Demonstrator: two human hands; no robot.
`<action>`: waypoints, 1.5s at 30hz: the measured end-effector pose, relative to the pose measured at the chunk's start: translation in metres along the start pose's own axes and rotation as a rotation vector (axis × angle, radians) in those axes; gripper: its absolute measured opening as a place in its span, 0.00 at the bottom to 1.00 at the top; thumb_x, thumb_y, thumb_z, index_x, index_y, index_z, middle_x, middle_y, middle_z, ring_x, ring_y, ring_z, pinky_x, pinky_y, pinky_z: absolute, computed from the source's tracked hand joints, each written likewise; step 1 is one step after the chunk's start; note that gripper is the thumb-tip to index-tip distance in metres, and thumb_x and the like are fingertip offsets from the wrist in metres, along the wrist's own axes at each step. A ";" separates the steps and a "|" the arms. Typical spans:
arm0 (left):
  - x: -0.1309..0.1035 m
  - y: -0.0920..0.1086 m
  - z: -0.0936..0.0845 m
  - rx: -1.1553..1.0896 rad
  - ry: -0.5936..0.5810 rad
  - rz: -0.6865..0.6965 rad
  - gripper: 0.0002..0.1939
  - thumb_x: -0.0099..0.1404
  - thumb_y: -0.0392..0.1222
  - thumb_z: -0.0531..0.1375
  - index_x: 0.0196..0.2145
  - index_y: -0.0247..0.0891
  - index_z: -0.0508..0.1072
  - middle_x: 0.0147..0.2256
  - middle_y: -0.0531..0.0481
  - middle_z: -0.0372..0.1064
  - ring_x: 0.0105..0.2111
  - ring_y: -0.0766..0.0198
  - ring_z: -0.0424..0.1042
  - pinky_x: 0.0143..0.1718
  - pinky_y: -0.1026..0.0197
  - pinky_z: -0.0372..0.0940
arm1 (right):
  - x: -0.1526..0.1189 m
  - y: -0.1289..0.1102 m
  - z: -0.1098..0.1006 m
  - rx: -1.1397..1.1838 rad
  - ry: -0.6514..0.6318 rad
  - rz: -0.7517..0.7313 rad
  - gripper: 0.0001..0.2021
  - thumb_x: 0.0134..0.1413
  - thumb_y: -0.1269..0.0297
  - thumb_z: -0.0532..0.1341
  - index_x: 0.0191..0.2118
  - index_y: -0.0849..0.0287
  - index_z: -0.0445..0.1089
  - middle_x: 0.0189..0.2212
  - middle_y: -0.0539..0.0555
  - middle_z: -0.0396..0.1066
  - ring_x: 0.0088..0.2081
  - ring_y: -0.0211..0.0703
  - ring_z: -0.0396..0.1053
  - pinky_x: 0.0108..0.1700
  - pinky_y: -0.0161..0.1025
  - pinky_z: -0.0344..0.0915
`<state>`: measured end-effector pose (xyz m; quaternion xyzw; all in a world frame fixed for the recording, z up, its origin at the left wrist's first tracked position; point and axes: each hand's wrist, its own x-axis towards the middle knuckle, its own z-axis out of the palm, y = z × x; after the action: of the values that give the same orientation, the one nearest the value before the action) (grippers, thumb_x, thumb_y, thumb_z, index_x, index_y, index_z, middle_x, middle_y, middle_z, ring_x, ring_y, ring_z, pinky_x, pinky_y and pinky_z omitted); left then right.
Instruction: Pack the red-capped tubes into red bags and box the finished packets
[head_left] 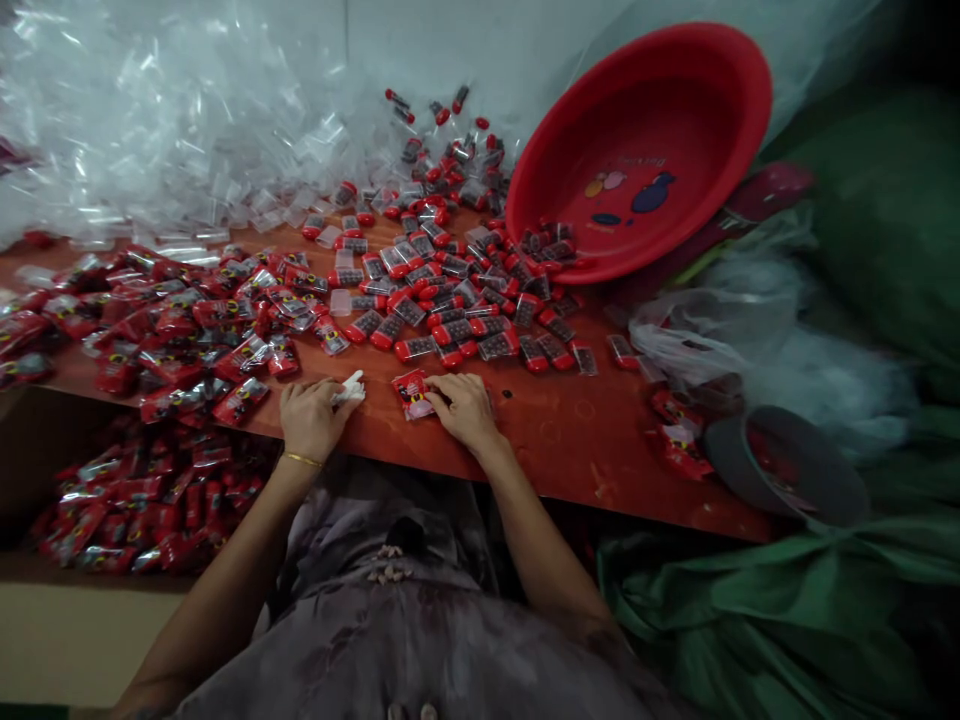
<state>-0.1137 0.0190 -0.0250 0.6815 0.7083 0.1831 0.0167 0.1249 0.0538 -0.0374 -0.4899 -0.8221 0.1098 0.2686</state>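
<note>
At the front edge of the red table, my right hand [466,408] pinches a small red printed packet [413,394] by its right side, thumb over it. My left hand [313,415] rests a little to the left, thumb and fingers drawn close together. White material [350,388] shows at those fingertips; whether it is wrapped on them or held I cannot tell. Beyond my hands lies a spread of clear small tubes with red caps and dark contents [450,330]. On the left, red wrapped packets [187,310] form a heap.
A large red basin [637,150] leans tilted at the back right. Clear plastic pieces [187,120] pile up at the back left. An open box [75,620] of red packets stands below the table's left edge. A grey bowl [787,470] and clear bags [712,320] sit right.
</note>
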 end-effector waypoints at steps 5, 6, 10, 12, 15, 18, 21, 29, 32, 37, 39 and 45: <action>0.001 0.008 -0.004 -0.007 -0.043 0.001 0.15 0.64 0.43 0.51 0.34 0.38 0.77 0.41 0.40 0.75 0.46 0.48 0.70 0.55 0.41 0.50 | -0.017 -0.005 -0.003 -0.080 0.141 0.042 0.08 0.57 0.64 0.57 0.39 0.59 0.72 0.34 0.54 0.76 0.37 0.44 0.68 0.43 0.41 0.56; 0.000 0.014 -0.007 -0.001 -0.013 -0.005 0.15 0.64 0.42 0.50 0.37 0.38 0.77 0.45 0.39 0.74 0.50 0.47 0.67 0.55 0.40 0.49 | -0.022 -0.005 -0.003 -0.089 0.189 0.054 0.08 0.58 0.64 0.57 0.39 0.59 0.72 0.34 0.54 0.76 0.37 0.44 0.68 0.43 0.41 0.56; -0.001 0.044 -0.006 -0.050 0.071 0.102 0.20 0.64 0.50 0.52 0.49 0.41 0.72 0.57 0.40 0.62 0.59 0.47 0.58 0.58 0.42 0.48 | -0.041 -0.004 -0.005 -0.129 0.322 0.142 0.10 0.59 0.62 0.55 0.39 0.59 0.73 0.36 0.55 0.76 0.39 0.45 0.68 0.45 0.41 0.57; 0.002 0.057 0.003 -0.099 0.005 0.194 0.20 0.61 0.53 0.56 0.48 0.43 0.73 0.58 0.41 0.61 0.60 0.46 0.56 0.58 0.43 0.48 | -0.047 -0.004 -0.005 -0.131 0.317 0.179 0.10 0.59 0.63 0.55 0.39 0.59 0.73 0.36 0.55 0.76 0.39 0.45 0.68 0.45 0.41 0.58; 0.009 0.068 0.021 -0.137 -0.116 0.222 0.16 0.58 0.52 0.60 0.43 0.46 0.76 0.56 0.43 0.64 0.60 0.44 0.55 0.58 0.40 0.48 | -0.052 -0.007 -0.006 -0.112 0.274 0.204 0.11 0.59 0.63 0.54 0.39 0.59 0.73 0.36 0.55 0.76 0.39 0.44 0.69 0.45 0.40 0.58; 0.012 0.070 0.032 -0.144 -0.146 0.185 0.11 0.60 0.47 0.59 0.39 0.50 0.78 0.52 0.46 0.69 0.59 0.46 0.57 0.57 0.38 0.49 | -0.054 -0.011 -0.005 -0.090 0.264 0.202 0.11 0.60 0.63 0.54 0.38 0.58 0.73 0.36 0.55 0.76 0.40 0.43 0.69 0.46 0.41 0.57; 0.011 0.071 0.033 -0.121 -0.118 0.184 0.10 0.62 0.45 0.57 0.38 0.50 0.78 0.52 0.47 0.69 0.60 0.47 0.56 0.57 0.38 0.49 | -0.053 -0.017 -0.005 -0.072 0.267 0.194 0.11 0.60 0.63 0.54 0.38 0.58 0.73 0.35 0.55 0.76 0.40 0.43 0.69 0.47 0.42 0.57; -0.001 0.080 0.009 -0.240 0.027 0.168 0.13 0.64 0.47 0.55 0.42 0.48 0.77 0.58 0.45 0.61 0.61 0.47 0.54 0.59 0.39 0.46 | -0.031 -0.039 -0.009 0.258 0.268 0.328 0.16 0.59 0.57 0.52 0.44 0.63 0.70 0.38 0.59 0.74 0.36 0.42 0.70 0.41 0.39 0.64; -0.007 0.084 -0.002 -0.316 0.038 0.172 0.13 0.63 0.46 0.55 0.43 0.48 0.76 0.58 0.47 0.60 0.61 0.49 0.53 0.60 0.40 0.45 | -0.020 -0.046 -0.008 0.490 0.255 0.409 0.15 0.58 0.56 0.53 0.40 0.60 0.70 0.34 0.54 0.74 0.33 0.40 0.70 0.37 0.36 0.66; -0.011 0.085 -0.011 -0.801 -0.128 -0.082 0.23 0.58 0.53 0.59 0.47 0.37 0.73 0.47 0.42 0.72 0.48 0.52 0.69 0.50 0.53 0.62 | -0.016 -0.057 -0.010 0.603 0.331 0.439 0.15 0.59 0.58 0.52 0.26 0.57 0.68 0.23 0.49 0.71 0.27 0.37 0.69 0.33 0.34 0.64; -0.012 0.088 -0.011 -1.126 -0.309 -0.268 0.23 0.53 0.56 0.62 0.38 0.34 0.76 0.34 0.45 0.75 0.35 0.58 0.73 0.37 0.60 0.67 | -0.020 -0.059 -0.009 0.556 0.341 0.407 0.15 0.59 0.58 0.51 0.25 0.57 0.66 0.22 0.49 0.70 0.26 0.37 0.67 0.32 0.34 0.63; -0.018 0.103 -0.012 -1.627 -0.482 -0.758 0.21 0.38 0.49 0.71 0.27 0.33 0.74 0.25 0.52 0.71 0.22 0.71 0.67 0.25 0.67 0.65 | -0.035 -0.058 0.002 0.356 0.343 0.334 0.18 0.61 0.59 0.47 0.23 0.56 0.63 0.21 0.51 0.66 0.26 0.38 0.64 0.31 0.35 0.61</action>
<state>-0.0171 -0.0006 0.0117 0.2027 0.5147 0.4594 0.6950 0.0932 -0.0049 -0.0247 -0.5751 -0.6406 0.2105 0.4632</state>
